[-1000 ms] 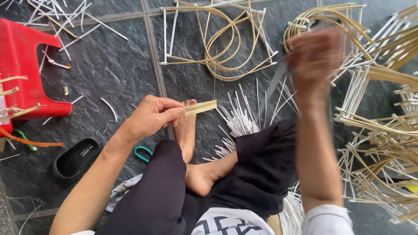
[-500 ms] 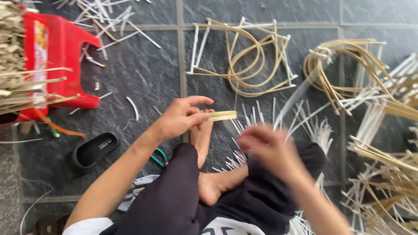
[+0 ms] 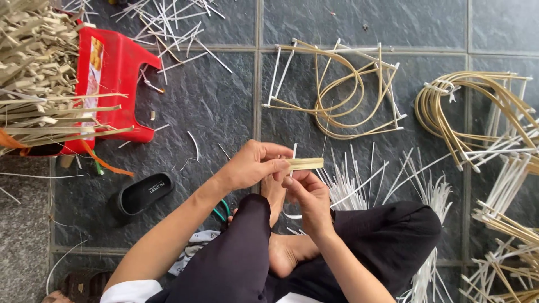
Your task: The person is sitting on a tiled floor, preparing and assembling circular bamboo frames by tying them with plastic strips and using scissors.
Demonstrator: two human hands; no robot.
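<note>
Head view | slate-tile floor (image 3: 224, 101): red plastic stool (image 3: 112, 73) at left edge, stacked with cane strips (image 3: 39, 84) within reach | bent cane frames (image 3: 337, 95) near top edge | left hand (image 3: 250, 165) pinching short flat bamboo strip (image 3: 306, 164), held level over the lap | right hand (image 3: 309, 196) fingertips pinched under it as support.

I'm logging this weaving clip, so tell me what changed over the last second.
The right hand came down from raised height and now touches the short flat strip beside the left hand. The left hand kept its pinch on the strip. The red stool and black sandal lie as before.
</note>
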